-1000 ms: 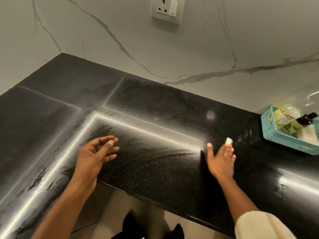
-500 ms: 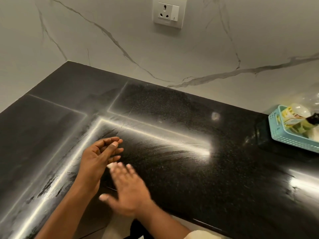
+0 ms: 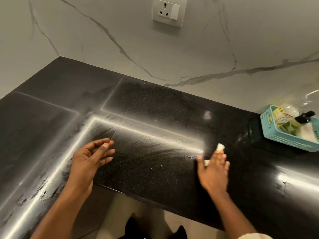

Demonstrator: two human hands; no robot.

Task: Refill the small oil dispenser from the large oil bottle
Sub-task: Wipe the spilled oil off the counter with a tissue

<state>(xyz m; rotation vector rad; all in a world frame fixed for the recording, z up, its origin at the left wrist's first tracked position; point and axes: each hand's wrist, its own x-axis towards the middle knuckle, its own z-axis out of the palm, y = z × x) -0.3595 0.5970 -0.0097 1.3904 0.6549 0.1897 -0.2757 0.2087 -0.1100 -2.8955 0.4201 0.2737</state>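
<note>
A teal basket (image 3: 291, 142) stands at the counter's far right. Inside it, a clear large oil bottle (image 3: 283, 113) with a yellow label lies tilted, and a small oil dispenser (image 3: 301, 118) with a black pump top leans beside it. My right hand (image 3: 214, 171) lies flat on the black countertop (image 3: 155, 152), left of the basket and apart from it, pressing a small white tissue (image 3: 220, 146) that pokes out past the fingertips and by the thumb. My left hand (image 3: 88, 163) hovers over the counter's front left, fingers loosely curled, holding nothing.
The glossy counter shows wipe streaks and bright light reflections. Its front edge (image 3: 155, 200) runs diagonally under my arms, with floor below. A marbled white wall backs the counter, and a wall socket (image 3: 170, 12) sits high on it.
My right hand swept from beside the left hand back to the right across the counter, with the tissue under it. The left hand stayed nearly still.
</note>
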